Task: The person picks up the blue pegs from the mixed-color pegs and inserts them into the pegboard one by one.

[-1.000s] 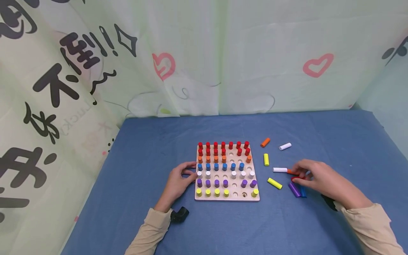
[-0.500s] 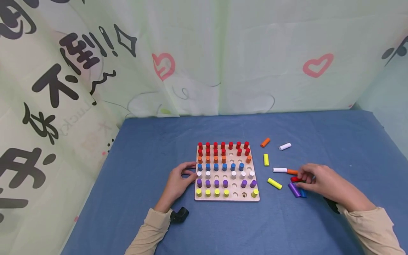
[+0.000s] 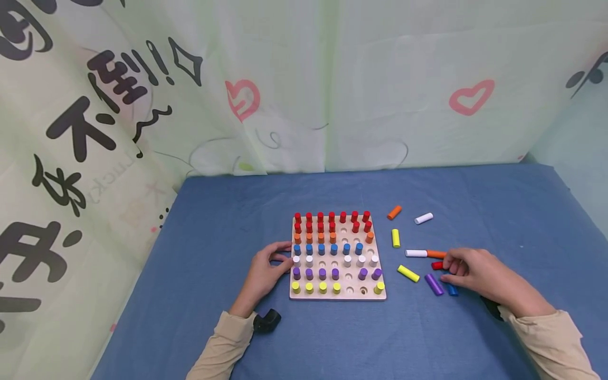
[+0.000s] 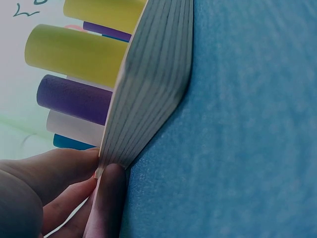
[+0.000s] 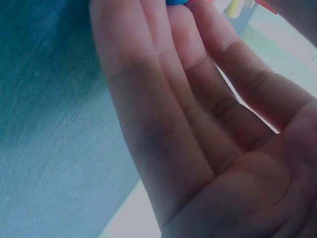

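My left hand (image 3: 268,273) holds the left edge of a wooden pegboard (image 3: 332,296), filled mostly with rows of coloured pegs. In the left wrist view, fingers (image 4: 109,193) lie against the board's layered side (image 4: 148,89), beside the yellow and purple pegs (image 4: 74,99). My right hand (image 3: 480,269) is low over loose pegs, its fingers bent. A red peg (image 3: 437,265) and a blue peg (image 3: 453,290) show partly from under it. The right wrist view has a blue end (image 5: 177,1) at the fingertips; I cannot tell whether they pinch it.
Near the right hand lie a purple peg (image 3: 434,284), an orange peg (image 3: 436,254) and a white peg (image 3: 416,253). Two yellow pegs (image 3: 408,273), another orange peg (image 3: 394,212) and another white peg (image 3: 424,218) are scattered right of the board. Blue cloth (image 3: 228,211) covers the table.
My right hand has drawn back slightly to the right from the red peg and bent its fingers lower. The purple peg has shifted a little left, away from the blue one. My left hand stays put.
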A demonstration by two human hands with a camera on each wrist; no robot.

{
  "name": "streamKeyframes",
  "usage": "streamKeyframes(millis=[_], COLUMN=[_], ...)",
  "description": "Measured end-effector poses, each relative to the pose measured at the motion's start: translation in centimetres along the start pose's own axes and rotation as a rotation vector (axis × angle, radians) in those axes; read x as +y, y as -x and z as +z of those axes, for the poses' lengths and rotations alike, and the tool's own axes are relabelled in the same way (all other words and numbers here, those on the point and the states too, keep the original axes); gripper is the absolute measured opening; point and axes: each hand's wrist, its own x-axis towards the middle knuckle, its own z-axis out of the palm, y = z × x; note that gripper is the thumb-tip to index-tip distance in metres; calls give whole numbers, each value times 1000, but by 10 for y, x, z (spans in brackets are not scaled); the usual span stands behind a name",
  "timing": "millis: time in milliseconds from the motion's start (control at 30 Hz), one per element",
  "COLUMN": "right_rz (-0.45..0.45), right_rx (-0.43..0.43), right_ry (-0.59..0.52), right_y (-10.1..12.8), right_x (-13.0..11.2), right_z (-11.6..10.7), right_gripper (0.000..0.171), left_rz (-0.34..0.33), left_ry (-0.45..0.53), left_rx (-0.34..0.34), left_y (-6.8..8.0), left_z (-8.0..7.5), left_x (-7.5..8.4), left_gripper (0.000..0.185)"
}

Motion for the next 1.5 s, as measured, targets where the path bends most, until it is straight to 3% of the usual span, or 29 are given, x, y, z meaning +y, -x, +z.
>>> streamKeyframes(millis=[1033, 1333, 1500], right_rz=[62, 99, 66], right_rx=[-32, -105, -71], right_ry=[-9, -4, -7], right_y=[1, -2, 0], right_x=[-2, -3, -5], right_z=[-3, -4, -6], right_gripper=[14, 14, 10], left_rz=[1, -1, 2], left_ry=[-6, -6, -13], left_rx=[5, 8, 10], left_y=[1, 1, 1], left_z=[0, 0, 0], left_x=[0, 0, 0], left_gripper=[39, 39, 38])
